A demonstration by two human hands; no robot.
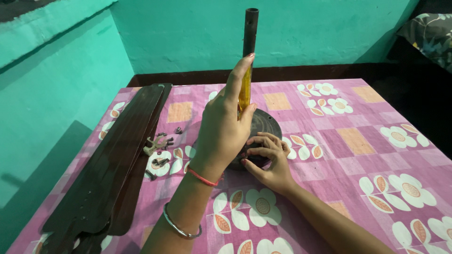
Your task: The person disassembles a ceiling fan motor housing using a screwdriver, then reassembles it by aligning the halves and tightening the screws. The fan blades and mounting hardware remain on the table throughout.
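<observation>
A dark round fan motor body (265,121) sits on the pink flowered sheet, with a dark metal rod (249,33) standing upright from its middle. My left hand (221,127) is closed around a screwdriver with a clear yellow handle (244,91), held upright beside the rod, forefinger stretched up along the handle. My right hand (268,160) rests at the near rim of the motor body, its fingers curled against the edge; what the fingertips pinch is hidden.
Dark wooden fan blades (113,164) lie stacked along the left of the pink sheet (376,155). Several screws and a metal bracket (157,143) are scattered between the blades and the motor. Teal walls rise behind and to the left. A patterned pillow (431,30) lies far right.
</observation>
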